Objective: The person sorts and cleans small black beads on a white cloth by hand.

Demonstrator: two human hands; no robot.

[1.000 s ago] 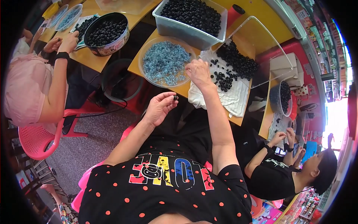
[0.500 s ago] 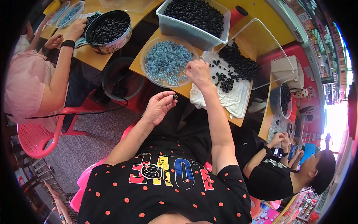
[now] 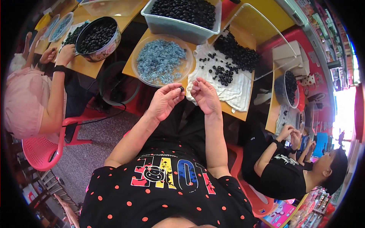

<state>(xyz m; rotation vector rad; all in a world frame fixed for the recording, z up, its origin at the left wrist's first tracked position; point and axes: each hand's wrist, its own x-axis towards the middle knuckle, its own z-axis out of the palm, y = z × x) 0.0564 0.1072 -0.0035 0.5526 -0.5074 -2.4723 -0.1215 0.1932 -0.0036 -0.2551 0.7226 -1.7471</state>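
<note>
A small round black piece is pinched between the thumb and fingertips of my left hand. Close beside it, my right hand is closed in a pinch; a tiny pale thing may be at its fingertips, too small to name. Both hands are in front of the table's near edge. Just beyond them, a round clear tray holds many small translucent blue pieces. To its right lies a white cloth with loose black pieces and a bigger black heap.
A clear plastic bin full of black pieces stands behind the tray. A transparent lid leans at the right. People sit left in pink and right in black, near a round tub and a bucket of black pieces.
My right hand has left the tray of blue pieces and come back toward me, beside my left hand. My left hand has risen slightly, keeping the black piece.
</note>
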